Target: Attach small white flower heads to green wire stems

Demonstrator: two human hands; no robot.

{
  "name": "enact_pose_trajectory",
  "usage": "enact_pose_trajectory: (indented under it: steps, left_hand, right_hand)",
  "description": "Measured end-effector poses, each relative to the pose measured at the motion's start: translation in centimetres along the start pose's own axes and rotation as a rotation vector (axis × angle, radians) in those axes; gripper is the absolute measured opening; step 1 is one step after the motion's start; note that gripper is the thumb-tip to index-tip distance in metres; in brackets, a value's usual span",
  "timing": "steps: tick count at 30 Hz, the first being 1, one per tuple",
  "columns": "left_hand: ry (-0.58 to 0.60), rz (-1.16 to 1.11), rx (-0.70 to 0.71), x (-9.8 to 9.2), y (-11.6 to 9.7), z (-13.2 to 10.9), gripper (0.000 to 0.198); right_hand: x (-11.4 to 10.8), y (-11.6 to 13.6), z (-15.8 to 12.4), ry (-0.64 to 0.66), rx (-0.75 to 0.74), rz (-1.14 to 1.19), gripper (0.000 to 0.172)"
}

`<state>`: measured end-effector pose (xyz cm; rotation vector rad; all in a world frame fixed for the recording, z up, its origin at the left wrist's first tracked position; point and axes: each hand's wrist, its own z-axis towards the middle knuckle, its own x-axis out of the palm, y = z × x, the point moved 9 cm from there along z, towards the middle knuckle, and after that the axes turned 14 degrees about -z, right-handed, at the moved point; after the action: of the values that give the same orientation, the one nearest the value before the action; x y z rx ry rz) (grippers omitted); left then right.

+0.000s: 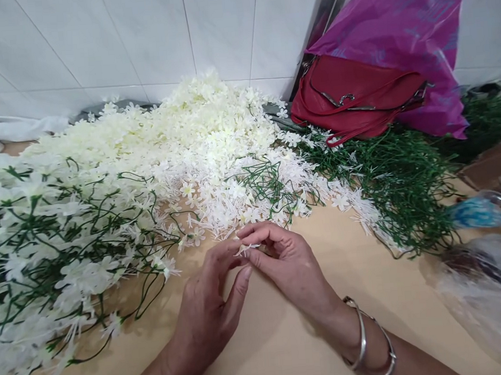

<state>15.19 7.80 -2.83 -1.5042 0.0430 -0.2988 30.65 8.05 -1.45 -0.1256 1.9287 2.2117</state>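
A small white artificial flower point(244, 250) with thin thread-like stamens is at the fingertips of both hands, low over the table. My right hand point(288, 259) pinches it between thumb and curled fingers. From the left, my left hand point(209, 297) meets it with its fingers bent around the flower and its thumb just below. Part of the flower is hidden by the fingers. Just beyond the hands lie loose white stamens and petals point(217, 210). A heap of white flowers on green stems point(88, 275) spreads to the left of my left hand.
A large pile of cream petals point(163, 131) lies along the tiled wall point(151, 33). Bare green stems point(401, 181) are heaped at right, below a red handbag point(356, 92) and a purple plastic bag point(425, 35). A clear plastic bag point(493, 301) sits at the right edge.
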Motion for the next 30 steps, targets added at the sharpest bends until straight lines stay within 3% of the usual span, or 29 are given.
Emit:
enact_pose_trajectory:
  steps: [4, 7, 11, 13, 17, 20, 23, 27, 30]
  left_hand:
    - [0.061, 0.022, -0.029, 0.3, 0.6, 0.0, 0.035]
    - [-0.030, 0.059, 0.009, -0.7, -0.2, 0.3, 0.027]
    - [-0.122, 0.050, 0.069, -1.1, -3.1, 1.6, 0.026]
    - [-0.079, 0.064, 0.107, 0.1, -4.9, 3.4, 0.025]
    - [0.093, 0.203, 0.307, 4.4, -7.9, 8.9, 0.017]
    - [0.225, 0.373, 0.409, 8.2, -7.9, 13.3, 0.020]
    - [0.254, 0.623, 0.394, 10.6, -6.7, 16.6, 0.011]
    - [0.278, 0.719, 0.378, 10.9, -7.4, 17.8, 0.009]
    - [0.160, 0.723, 0.376, 8.5, -9.9, 17.9, 0.013]
  right_hand:
    - [-0.4, 0.9, -0.2, -0.067, -0.123, -0.086, 0.017]
    - [-0.6, 1.9, -0.3, -0.114, -0.236, -0.188, 0.020]
    - [-0.2, 2.4, -0.4, -0.099, -0.304, -0.243, 0.021]
    - [0.2, 2.4, -0.6, -0.070, -0.320, -0.295, 0.022]
    - [1.2, 2.3, -1.0, -0.032, -0.361, -0.395, 0.022]
    - [1.6, 2.1, -0.9, -0.036, -0.398, -0.428, 0.025]
    - [1.5, 1.7, -0.5, -0.058, -0.414, -0.467, 0.026]
    - [1.3, 1.6, -0.4, -0.060, -0.445, -0.507, 0.026]
    - [1.6, 1.7, -0.7, -0.036, -0.467, -0.501, 0.026]
